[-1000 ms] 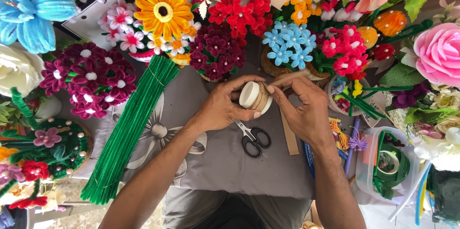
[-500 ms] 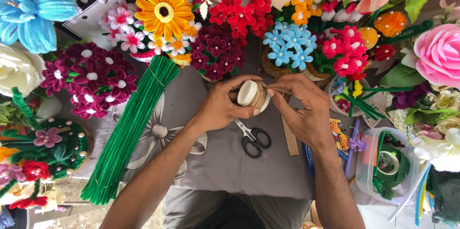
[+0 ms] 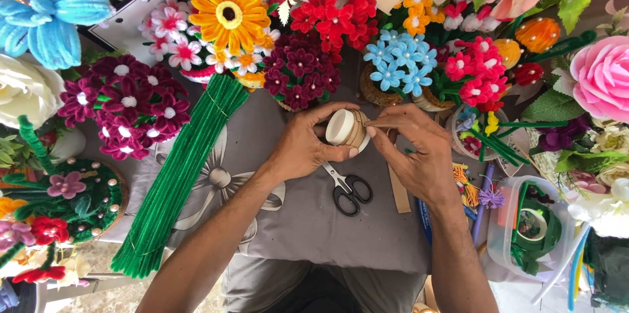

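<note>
Down at the near edge, two bare forearms come up over a grey cloth [image 3: 314, 234] printed with a pale bow, spread across the lap and the surface. Just past the wrists, a pair of black-handled scissors [image 3: 348, 190] lies flat on that cloth, blades pointing up toward the hands, and a flat tan strip [image 3: 398, 192] rests beside it under the right wrist. Now the hands themselves: the left hand [image 3: 303, 149] is curled around a small round roll of tan tape with a pale core [image 3: 346, 128], thumb over the top and fingers wrapped beneath, the open end of the roll facing left. The right hand [image 3: 419, 152] meets it from the other side, thumb and forefinger pinched narrow on the roll's edge, gripping what looks like the tape's free end, though it is too fine to be sure. The roll sits in the air between both hands, above the cloth, right at the centre. To the left, a long bundle of fuzzy green pipe-cleaner stems [image 3: 180, 175] runs diagonally. To the right, a clear plastic tub holding green tape rolls [image 3: 524, 234] stands near the right elbow. Beyond the hands, a wall of handmade flowers: dark maroon blossoms [image 3: 301, 71], a cluster of small light-blue flowers [image 3: 400, 64], an orange-and-yellow sunflower [image 3: 229, 12], red blooms [image 3: 334, 18], and a large pink rose [image 3: 603, 77] at the far right.
</note>
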